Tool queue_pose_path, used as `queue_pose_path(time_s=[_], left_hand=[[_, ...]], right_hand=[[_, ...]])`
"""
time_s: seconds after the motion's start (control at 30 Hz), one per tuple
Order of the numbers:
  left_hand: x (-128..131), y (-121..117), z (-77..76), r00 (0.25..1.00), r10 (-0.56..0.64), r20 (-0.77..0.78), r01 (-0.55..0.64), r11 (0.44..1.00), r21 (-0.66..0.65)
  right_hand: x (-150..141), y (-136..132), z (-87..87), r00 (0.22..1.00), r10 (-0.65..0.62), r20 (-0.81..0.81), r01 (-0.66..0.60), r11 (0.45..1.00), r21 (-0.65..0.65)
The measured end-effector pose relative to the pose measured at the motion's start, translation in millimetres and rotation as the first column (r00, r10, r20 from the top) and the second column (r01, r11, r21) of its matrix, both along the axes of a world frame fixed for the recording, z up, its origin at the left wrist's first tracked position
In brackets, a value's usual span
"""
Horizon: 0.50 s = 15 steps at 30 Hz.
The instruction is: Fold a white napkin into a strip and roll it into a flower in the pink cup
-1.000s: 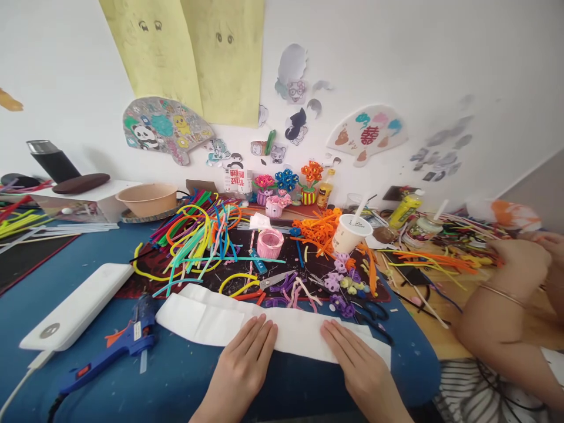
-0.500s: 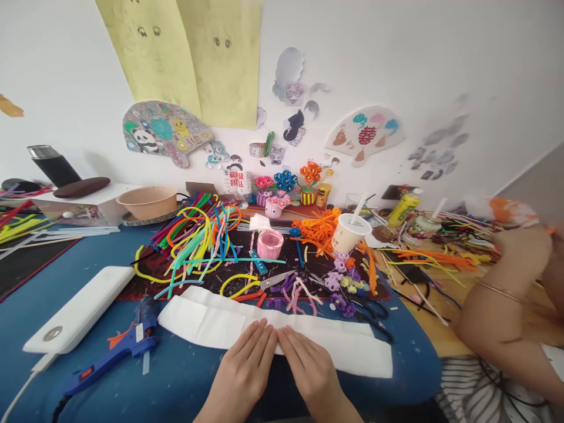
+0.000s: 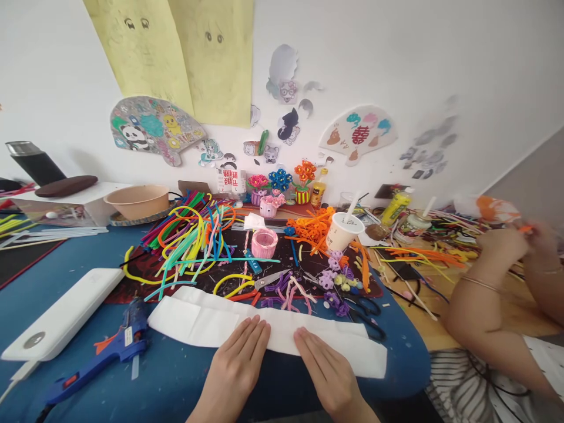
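A long folded strip of white paper (image 3: 194, 320) lies across the near part of the blue table (image 3: 167, 382). My left hand (image 3: 238, 364) rests flat on its middle, fingers stretched out together. My right hand (image 3: 326, 370) lies flat just to the right of it, fingers also extended on the paper. Neither hand holds anything. A blue glue gun (image 3: 99, 352) lies left of the strip, and scissors (image 3: 268, 281) lie just beyond it among pipe cleaners.
A heap of coloured pipe cleaners (image 3: 189, 235), a pink wound cup (image 3: 264, 242), a paper cup with straw (image 3: 346, 231) and small chenille flowers (image 3: 337, 282) crowd the middle. A white flat case (image 3: 61, 314) lies at left. Another person's arms (image 3: 489, 294) work at right.
My right hand slid left along the paper strip until it met my left hand, then moved a little right again. The view has drifted slightly. The other person's hands shifted.
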State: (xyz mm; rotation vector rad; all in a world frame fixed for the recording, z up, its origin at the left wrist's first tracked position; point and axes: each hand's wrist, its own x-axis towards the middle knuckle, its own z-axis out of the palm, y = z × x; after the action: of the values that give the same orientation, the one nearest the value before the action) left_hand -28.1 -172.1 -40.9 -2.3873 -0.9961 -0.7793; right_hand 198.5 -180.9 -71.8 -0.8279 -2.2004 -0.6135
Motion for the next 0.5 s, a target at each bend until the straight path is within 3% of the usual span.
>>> queue_pose_path(time_s=[0.13,0.5], left_hand=[[-2.4,0.3,0.5,1.000,-0.013,-0.004,0.013,1.000,0.003],[-5.0,1.8,1.7,1.000,0.009,0.014,-0.010,0.999,0.032]], right_hand=[[2.7,-4.6,-4.9,0.995,-0.051,-0.091,0.051,0.999,-0.008],[22.5,-4.2,5.6,0.998,-0.053,-0.037,0.055,0.997,0.051]])
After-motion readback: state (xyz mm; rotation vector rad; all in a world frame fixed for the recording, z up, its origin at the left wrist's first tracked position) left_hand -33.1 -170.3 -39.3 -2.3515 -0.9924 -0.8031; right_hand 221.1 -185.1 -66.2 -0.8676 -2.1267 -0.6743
